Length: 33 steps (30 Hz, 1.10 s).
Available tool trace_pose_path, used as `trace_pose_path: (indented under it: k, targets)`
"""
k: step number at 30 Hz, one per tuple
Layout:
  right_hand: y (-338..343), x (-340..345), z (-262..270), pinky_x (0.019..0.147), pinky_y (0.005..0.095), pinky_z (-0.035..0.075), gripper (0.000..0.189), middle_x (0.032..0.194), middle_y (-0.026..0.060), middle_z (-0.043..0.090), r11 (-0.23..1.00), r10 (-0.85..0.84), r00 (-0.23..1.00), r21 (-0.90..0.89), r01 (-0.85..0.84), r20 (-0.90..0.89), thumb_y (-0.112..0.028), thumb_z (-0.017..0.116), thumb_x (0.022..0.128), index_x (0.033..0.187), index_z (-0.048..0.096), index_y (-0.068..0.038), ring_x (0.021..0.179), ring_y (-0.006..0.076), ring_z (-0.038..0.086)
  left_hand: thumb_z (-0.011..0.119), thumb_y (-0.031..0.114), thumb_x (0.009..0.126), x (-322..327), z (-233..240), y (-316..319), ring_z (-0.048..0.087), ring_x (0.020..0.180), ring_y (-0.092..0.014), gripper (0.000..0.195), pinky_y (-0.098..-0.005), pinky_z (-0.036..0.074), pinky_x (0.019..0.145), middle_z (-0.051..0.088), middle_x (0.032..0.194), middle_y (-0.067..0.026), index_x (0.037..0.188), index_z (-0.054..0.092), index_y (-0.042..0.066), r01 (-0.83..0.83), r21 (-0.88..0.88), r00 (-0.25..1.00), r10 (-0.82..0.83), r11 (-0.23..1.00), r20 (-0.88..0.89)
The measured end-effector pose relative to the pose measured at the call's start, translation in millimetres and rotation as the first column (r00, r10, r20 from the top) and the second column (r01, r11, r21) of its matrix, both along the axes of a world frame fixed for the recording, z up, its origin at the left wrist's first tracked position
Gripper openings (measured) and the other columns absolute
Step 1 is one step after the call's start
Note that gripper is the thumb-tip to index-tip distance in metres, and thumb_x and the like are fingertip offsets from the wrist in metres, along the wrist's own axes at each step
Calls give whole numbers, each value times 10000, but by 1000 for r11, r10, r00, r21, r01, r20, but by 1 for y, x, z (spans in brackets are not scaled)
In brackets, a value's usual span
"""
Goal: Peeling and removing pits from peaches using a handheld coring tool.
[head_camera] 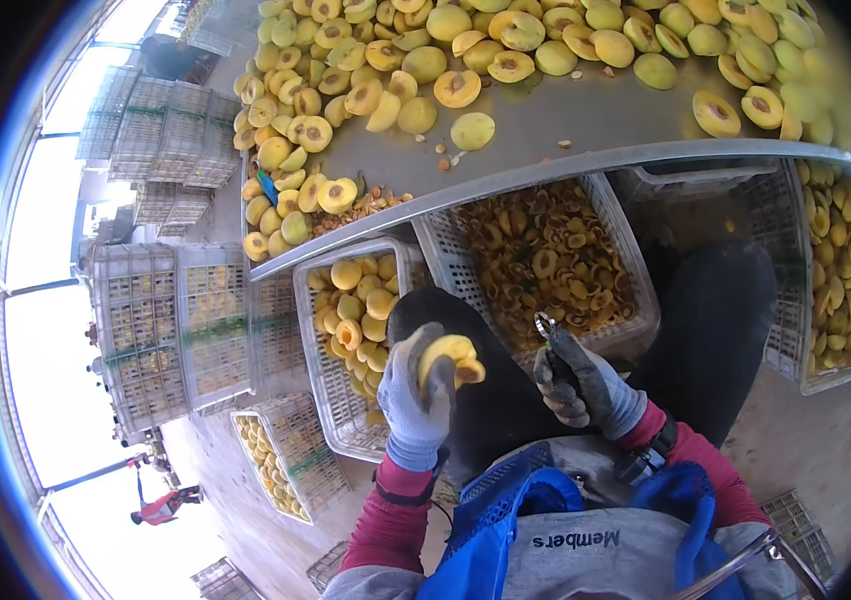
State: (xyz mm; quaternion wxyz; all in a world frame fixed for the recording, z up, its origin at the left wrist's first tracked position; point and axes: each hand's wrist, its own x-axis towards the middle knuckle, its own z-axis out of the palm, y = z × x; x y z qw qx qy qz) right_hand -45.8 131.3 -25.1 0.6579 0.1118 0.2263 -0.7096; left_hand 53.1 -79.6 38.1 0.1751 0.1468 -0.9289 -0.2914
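My left hand (pixel 416 394), in a grey-coated work glove, grips a yellow peach (pixel 446 351) above my knee. A brown-edged cut part of the fruit sticks out towards the right. Gloved the same way, my right hand (pixel 583 382) is closed around a dark-handled pitting tool. The tool's small looped metal blade (pixel 544 324) points up, apart from the peach. Below and beyond my hands, a plastic crate (pixel 639 289) holds brownish-yellow crescent-shaped fruit trimmings (pixel 545 255). Left of my knee, another crate (pixel 313 375) is filled with yellow peaches (pixel 354 300).
A metal table (pixel 568 112) with a raised rim carries many halved peaches (pixel 457 88) and loose scraps. A blue-handled object (pixel 268 186) lies among them. Stacked crates (pixel 144 315) stand at the left; a peach-filled crate (pixel 834 277) sits at the right. A distant person (pixel 164 508) is outside.
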Motion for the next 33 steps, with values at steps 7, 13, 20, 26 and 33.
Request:
trace_pose_path:
  k: [7, 13, 20, 26, 33]
  targets:
    - [4, -7, 1, 298, 222, 277, 519, 507, 9, 397, 971, -34, 992, 231, 61, -118, -569, 415, 936, 799, 500, -76, 334, 95, 341, 615, 203, 887, 10, -11, -126, 616, 933, -261, 333, -329, 490, 821, 637, 1014, -155, 1120, 581, -33, -319, -406, 808, 470, 856, 356]
    - [-8, -8, -5, 286, 251, 289, 474, 496, 25, 422, 949, -6, 980, 307, 69, -199, -514, 446, 949, 795, 498, -69, 316, 118, 357, 667, 405, 831, -50, -16, -194, 608, 987, -256, 534, -345, 472, 851, 616, 1121, -171, 1168, 581, -1, -388, 182, 920, 368, 904, 135]
    - [-13, -10, -8, 279, 257, 284, 495, 487, 32, 434, 943, -6, 968, 321, 89, -249, -526, 454, 941, 790, 514, -58, 305, 122, 364, 700, 317, 821, -197, -54, -228, 605, 993, -245, 600, -339, 485, 849, 620, 1101, -163, 1275, 470, 2, -205, -458, 884, 365, 865, 294]
    - [-6, -22, 2, 297, 244, 293, 362, 529, 29, 465, 941, -190, 910, 195, 275, -368, -382, 478, 968, 886, 523, -32, 333, 103, 374, 592, -54, 846, -164, -25, -120, 623, 852, -146, 445, -223, 501, 728, 592, 1039, -113, 1263, 438, -68, 130, 693, 990, -51, 709, -133]
    - [-12, -18, 9, 772, 331, 504, 368, 977, 131, 658, 934, -155, 521, 47, 353, -839, -145, 551, 890, 1206, 499, 38, 840, 218, 650, 579, 169, 896, -83, -24, 27, 540, 1117, -190, 506, -308, 418, 973, 533, 1254, -136, 1323, 426, -55, 48, 856, 987, -158, 515, 40]
